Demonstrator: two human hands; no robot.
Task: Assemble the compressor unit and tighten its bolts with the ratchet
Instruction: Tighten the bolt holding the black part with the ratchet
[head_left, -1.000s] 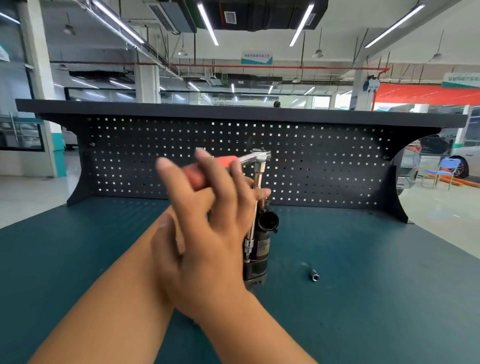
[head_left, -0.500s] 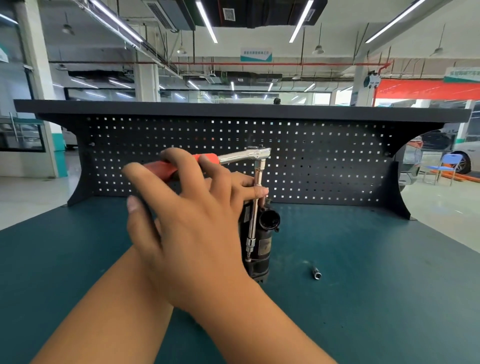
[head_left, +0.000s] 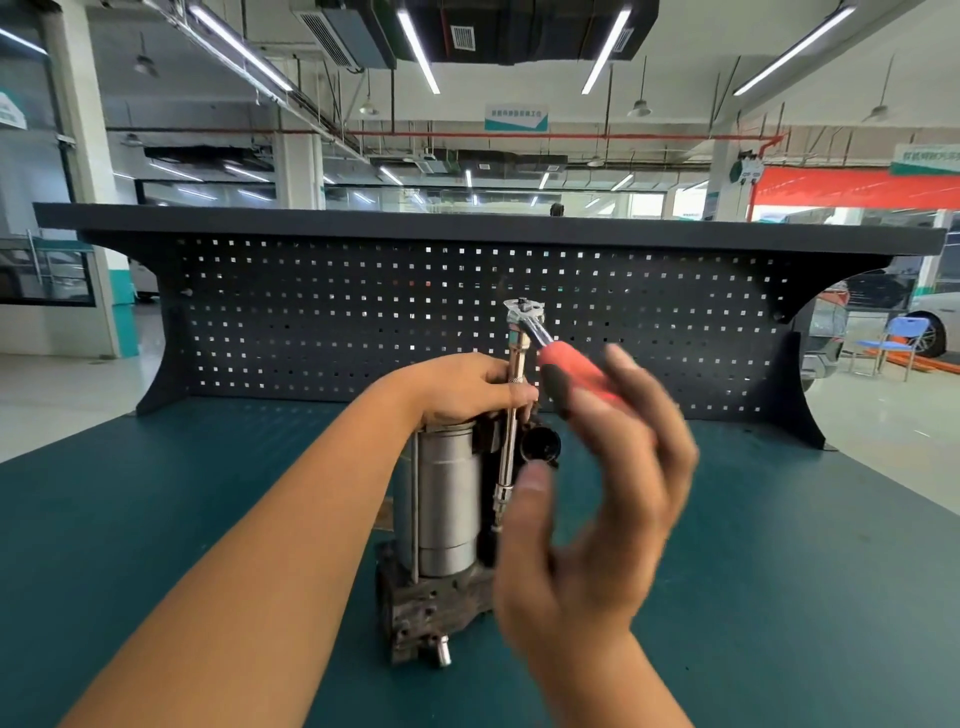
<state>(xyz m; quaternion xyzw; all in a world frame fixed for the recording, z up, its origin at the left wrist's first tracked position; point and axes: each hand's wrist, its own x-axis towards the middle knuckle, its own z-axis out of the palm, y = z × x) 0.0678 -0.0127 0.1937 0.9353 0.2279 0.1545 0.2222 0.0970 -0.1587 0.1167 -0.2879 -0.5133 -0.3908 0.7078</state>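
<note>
The compressor unit (head_left: 447, 499) stands upright in the middle of the teal bench, a silver cylinder on a dark, rusty base block (head_left: 431, 608). A chrome extension bar (head_left: 511, 441) runs down its right side from the ratchet (head_left: 566, 364), whose head sits above and whose red handle points down to the right. My left hand (head_left: 467, 389) rests on top of the compressor, its fingers closed around the extension bar. Blurred by motion, my right hand (head_left: 602, 509) has loosely spread fingers curled at the red handle's end.
The teal bench top (head_left: 182, 519) stretches to both sides of the unit. A black pegboard back panel (head_left: 311, 322) with a shelf on top closes the far edge. Beyond the bench at the right stand a blue chair (head_left: 893, 338) and a parked car.
The ratchet handle has swung from pointing left to pointing right. My right hand moved right with it, uncovering the compressor body. My left hand stays on the extension bar.
</note>
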